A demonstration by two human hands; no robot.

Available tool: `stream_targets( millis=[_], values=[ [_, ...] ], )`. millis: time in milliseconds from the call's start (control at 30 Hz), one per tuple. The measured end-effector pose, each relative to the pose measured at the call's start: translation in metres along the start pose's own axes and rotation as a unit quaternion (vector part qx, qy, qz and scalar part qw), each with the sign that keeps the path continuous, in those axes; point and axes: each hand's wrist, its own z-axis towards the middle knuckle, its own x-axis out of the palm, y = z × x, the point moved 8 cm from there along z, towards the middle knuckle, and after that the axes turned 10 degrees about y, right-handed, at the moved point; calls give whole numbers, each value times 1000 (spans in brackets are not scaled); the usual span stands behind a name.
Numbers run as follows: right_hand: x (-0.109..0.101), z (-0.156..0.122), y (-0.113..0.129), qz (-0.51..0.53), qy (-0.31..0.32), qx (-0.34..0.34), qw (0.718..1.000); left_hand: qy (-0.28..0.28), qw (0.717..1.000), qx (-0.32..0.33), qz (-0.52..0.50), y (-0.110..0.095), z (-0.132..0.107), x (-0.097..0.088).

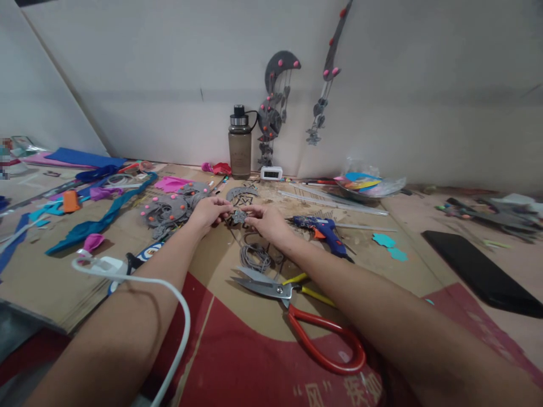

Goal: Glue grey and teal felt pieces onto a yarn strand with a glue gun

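Both my arms reach out over a cardboard sheet [203, 265]. My left hand [211, 211] and my right hand [265, 218] meet in the middle, fingers pinched together on a small grey felt cut-out [238, 216] held between them just above the cardboard. A coil of grey cord [255, 256] lies right below the hands. More grey felt pieces with pink and orange dots [169, 210] lie left of my left hand.
Red-handled scissors [297, 308] lie close in front, a blue glue gun [327, 232] right of my right hand. A bottle [240, 144], small clock [271, 173], hanging felt mobile [274, 107], bowl of scraps [369, 186], blue and pink felt strips [97, 223], white cable [169, 294], black pad [483, 271].
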Motion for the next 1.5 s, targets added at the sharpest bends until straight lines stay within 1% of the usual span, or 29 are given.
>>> stream_targets(
  millis=[100, 300, 467, 733, 867, 933, 1000, 1033, 1200, 1367, 1500],
  values=[
    [-1, -1, 3, 10, -11, -11, 1000, -2, 1000, -1, 1, 1, 0, -1],
    [-2, -3, 8, 15, -16, -24, 999, 3, 1000, 6, -4, 0, 1, 1],
    [-2, -3, 9, 21, -19, -29, 999, -3, 1000, 6, -2, 0, 1, 0],
    [-5, -6, 13, -9, -30, -37, 999, 0, 1000, 6, -6, 0, 1, 0],
    [-3, -7, 15, -56, -22, -40, 997, 4, 1000, 8, -14, 1, 2, 1],
    [-1, -7, 17, -132, -13, -51, 990, 8, 1000, 9, -20, 2, 2, 1],
    [2, -8, 19, -217, -3, -64, 974, 10, 1000, 7, -24, 2, 2, 0],
    [3, -8, 18, -243, 0, -66, 968, 11, 1000, 5, -24, 3, 2, 0],
    [3, -7, 14, -247, 3, -50, 968, 18, 999, -1, -29, 2, 0, 1],
    [6, -3, 15, -309, -11, -51, 950, 22, 999, 13, -41, 2, 1, 1],
    [9, -2, 16, -265, -4, -60, 962, 41, 998, 24, -33, 2, 4, 2]
  ],
)
